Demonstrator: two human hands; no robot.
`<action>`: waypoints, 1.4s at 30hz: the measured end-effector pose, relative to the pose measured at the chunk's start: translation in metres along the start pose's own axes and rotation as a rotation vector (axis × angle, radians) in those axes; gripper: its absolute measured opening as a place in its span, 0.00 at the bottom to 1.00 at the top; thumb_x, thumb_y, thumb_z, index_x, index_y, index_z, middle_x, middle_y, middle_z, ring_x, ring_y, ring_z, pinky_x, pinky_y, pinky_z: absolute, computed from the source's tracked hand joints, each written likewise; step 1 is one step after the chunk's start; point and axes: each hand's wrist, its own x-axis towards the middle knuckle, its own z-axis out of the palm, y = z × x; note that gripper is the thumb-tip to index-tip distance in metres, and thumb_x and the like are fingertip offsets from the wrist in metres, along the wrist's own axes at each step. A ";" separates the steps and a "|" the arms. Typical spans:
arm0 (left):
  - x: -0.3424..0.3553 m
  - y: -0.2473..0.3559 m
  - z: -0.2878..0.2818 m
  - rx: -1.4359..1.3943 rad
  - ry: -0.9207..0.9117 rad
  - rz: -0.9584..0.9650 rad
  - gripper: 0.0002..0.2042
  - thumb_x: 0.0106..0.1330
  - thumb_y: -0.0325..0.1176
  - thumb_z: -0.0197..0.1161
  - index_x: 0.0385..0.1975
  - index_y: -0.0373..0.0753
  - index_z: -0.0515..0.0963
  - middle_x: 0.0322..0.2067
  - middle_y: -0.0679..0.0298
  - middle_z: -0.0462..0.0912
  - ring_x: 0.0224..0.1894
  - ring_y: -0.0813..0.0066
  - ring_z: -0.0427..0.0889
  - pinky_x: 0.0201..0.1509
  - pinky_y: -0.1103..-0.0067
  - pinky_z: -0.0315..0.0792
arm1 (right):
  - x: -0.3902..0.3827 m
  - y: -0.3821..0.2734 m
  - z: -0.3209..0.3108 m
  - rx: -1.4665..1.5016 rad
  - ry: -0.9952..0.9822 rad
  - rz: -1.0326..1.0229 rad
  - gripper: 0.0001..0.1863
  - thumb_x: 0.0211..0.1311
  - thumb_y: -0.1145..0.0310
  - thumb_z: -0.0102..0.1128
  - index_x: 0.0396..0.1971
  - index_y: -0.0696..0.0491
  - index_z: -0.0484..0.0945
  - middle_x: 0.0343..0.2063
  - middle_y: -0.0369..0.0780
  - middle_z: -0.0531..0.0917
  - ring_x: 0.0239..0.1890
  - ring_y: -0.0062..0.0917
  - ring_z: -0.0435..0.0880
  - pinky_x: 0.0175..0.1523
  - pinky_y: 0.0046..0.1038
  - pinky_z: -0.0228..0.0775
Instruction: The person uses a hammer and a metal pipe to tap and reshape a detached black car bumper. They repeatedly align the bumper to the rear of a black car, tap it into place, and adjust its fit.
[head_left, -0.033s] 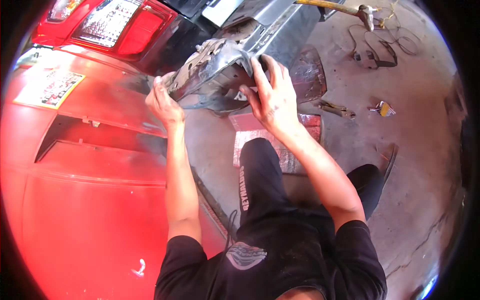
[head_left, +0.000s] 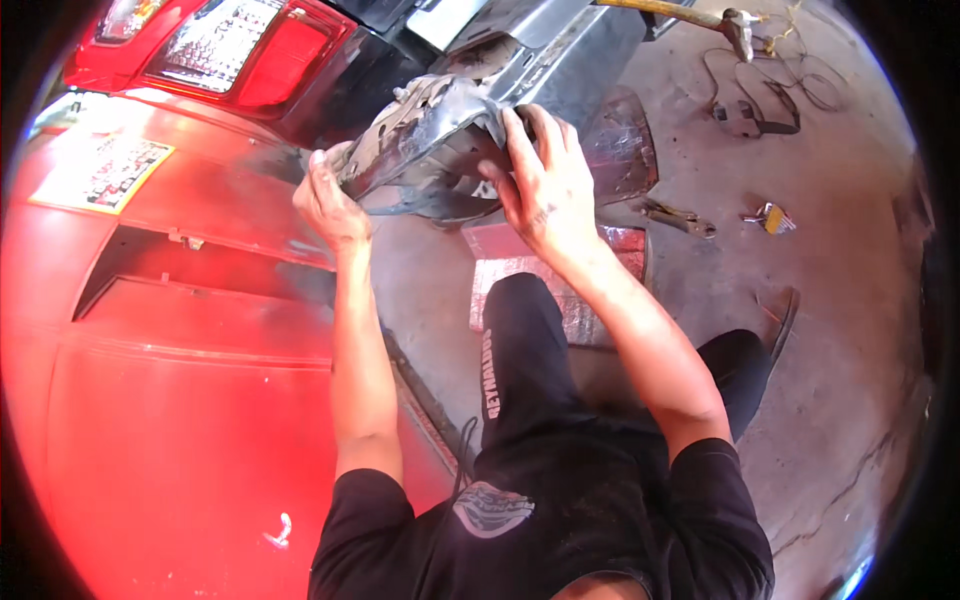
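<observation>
A bent, scraped sheet-metal panel (head_left: 415,135) with holes along its upper edge sits at the rear corner of a red vehicle (head_left: 200,420). My left hand (head_left: 333,205) pinches the panel's left end, thumb on top. At the right corner, the fingers of my right hand (head_left: 550,190) curl over the panel's edge, while its thumb stands apart below them, beside the hollow underside. Both forearms reach forward over my knees. The inside of the panel is dark and partly hidden.
Left of the panel is a red-and-clear tail light (head_left: 230,55). A hammer (head_left: 738,35) lies at the far right, near a corded tool (head_left: 740,120). Pliers (head_left: 680,217) and a yellow-holdered key set (head_left: 770,218) rest on the floor. A foil-faced sheet (head_left: 495,290) lies below my hands.
</observation>
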 end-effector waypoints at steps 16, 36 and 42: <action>0.024 -0.039 -0.019 0.161 -0.285 0.122 0.23 0.78 0.38 0.42 0.50 0.23 0.80 0.47 0.49 0.84 0.52 0.59 0.84 0.61 0.66 0.76 | -0.141 0.070 -0.008 0.124 -0.206 0.125 0.30 0.54 0.73 0.64 0.61 0.54 0.73 0.59 0.55 0.73 0.61 0.54 0.72 0.65 0.48 0.69; 0.055 -0.032 -0.057 0.627 -0.326 0.465 0.19 0.72 0.29 0.45 0.48 0.23 0.82 0.47 0.44 0.83 0.47 0.51 0.87 0.46 0.67 0.86 | -0.499 0.245 -0.330 -0.755 -1.195 0.932 0.19 0.69 0.66 0.50 0.57 0.53 0.71 0.38 0.57 0.85 0.45 0.53 0.84 0.47 0.54 0.76; 0.047 0.006 -0.038 0.486 -0.458 0.294 0.22 0.76 0.42 0.49 0.51 0.28 0.81 0.46 0.56 0.85 0.50 0.66 0.83 0.56 0.70 0.77 | -0.520 0.234 -0.344 -0.680 -0.973 1.135 0.26 0.73 0.61 0.43 0.70 0.42 0.61 0.53 0.53 0.81 0.55 0.50 0.81 0.58 0.50 0.72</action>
